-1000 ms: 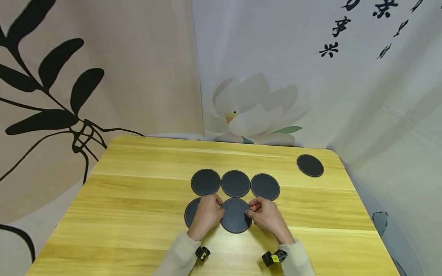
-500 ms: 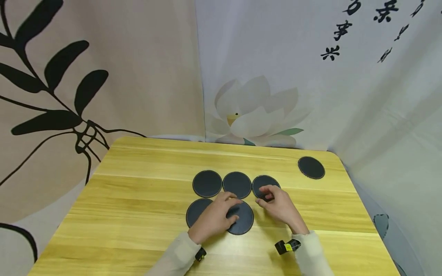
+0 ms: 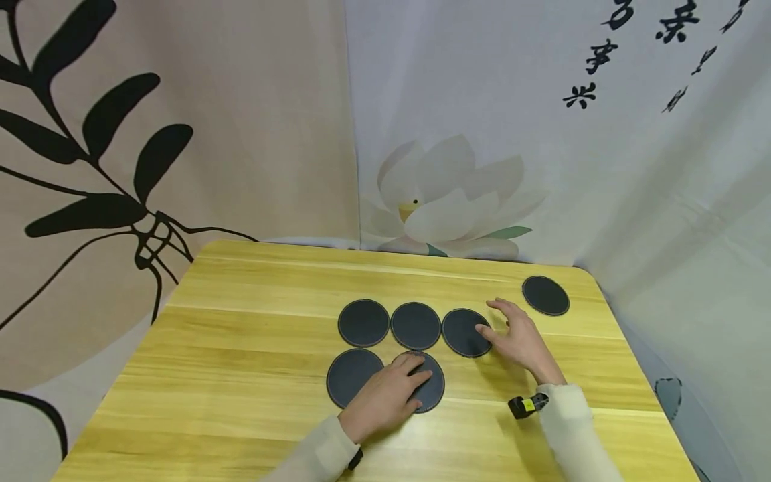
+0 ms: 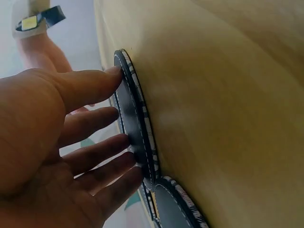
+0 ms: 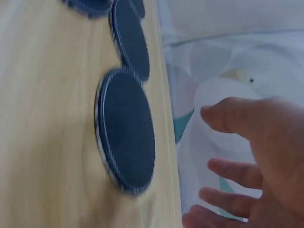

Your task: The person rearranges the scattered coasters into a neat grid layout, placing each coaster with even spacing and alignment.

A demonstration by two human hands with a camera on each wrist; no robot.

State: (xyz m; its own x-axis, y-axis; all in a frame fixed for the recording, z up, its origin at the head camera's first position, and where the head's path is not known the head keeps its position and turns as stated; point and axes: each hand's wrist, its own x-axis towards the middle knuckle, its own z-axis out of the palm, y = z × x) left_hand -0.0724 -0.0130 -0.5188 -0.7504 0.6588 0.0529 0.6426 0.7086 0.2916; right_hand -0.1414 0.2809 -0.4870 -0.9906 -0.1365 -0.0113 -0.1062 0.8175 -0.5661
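Note:
My left hand (image 3: 385, 398) rests with extended fingers on the front right black round coaster (image 3: 435, 383). In the left wrist view its thumb and fingertips lie against that coaster's dark face (image 4: 137, 130), which has white stitching and a patterned edge. Beside it on the left is another coaster (image 3: 351, 375), partly under the wrist. Raised over the table, my right hand (image 3: 523, 340) holds nothing, fingers spread; its thumb overlaps the back row's right coaster (image 3: 464, 333) in the head view. A separate coaster (image 3: 545, 296) lies beyond that hand, toward the far right corner.
Two more coasters, one at left (image 3: 364, 323) and one in the middle (image 3: 415, 326), complete the back row, edges close together. All lie on a light wooden table (image 3: 229, 348). A printed cloth (image 3: 277, 120) hangs behind the table's far edge.
My right hand has let go of the front right coaster's edge and moved right and away, toward the lone coaster. My left hand has shifted from that coaster's left edge onto its top.

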